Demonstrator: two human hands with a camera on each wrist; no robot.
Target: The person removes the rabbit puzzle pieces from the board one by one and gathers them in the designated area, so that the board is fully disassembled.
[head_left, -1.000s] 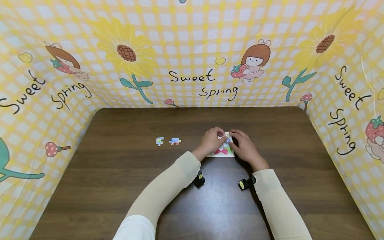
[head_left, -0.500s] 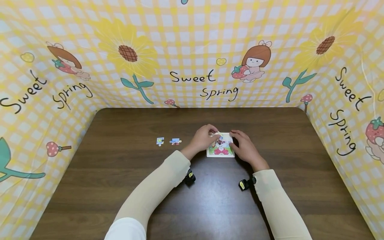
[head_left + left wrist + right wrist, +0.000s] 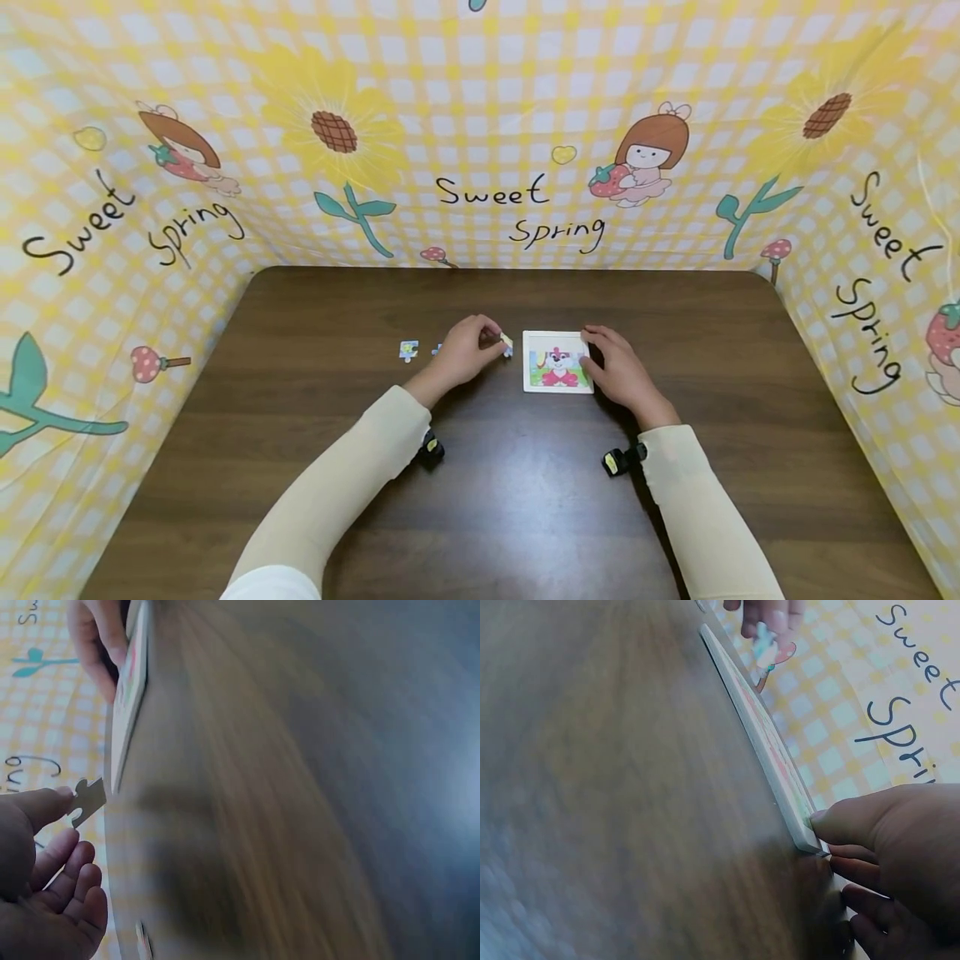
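My left hand (image 3: 463, 350) pinches a small jigsaw piece (image 3: 507, 346) between thumb and fingertips, lifted off the table left of the board. In the left wrist view the piece (image 3: 91, 801) turns a plain tan side to the camera. A white-rimmed jigsaw board (image 3: 526, 367) lies flat, showing a pink and white cartoon animal in its lower part; its upper part is bare white. My right hand (image 3: 618, 367) grips the board's right edge. In the right wrist view its thumb lies on the rim (image 3: 786, 802), the fingers at the side.
Two loose jigsaw pieces lie left of the board: one piece (image 3: 408, 350) in plain sight, the other piece (image 3: 436, 350) mostly behind my left hand. The brown wooden table (image 3: 510, 517) ends at a yellow checked cloth (image 3: 360, 233) at the back and sides.
My left hand has moved left off the board, carrying a jigsaw piece away from its upper part. More of the bare white backing shows. The right hand stays at the board's edge.
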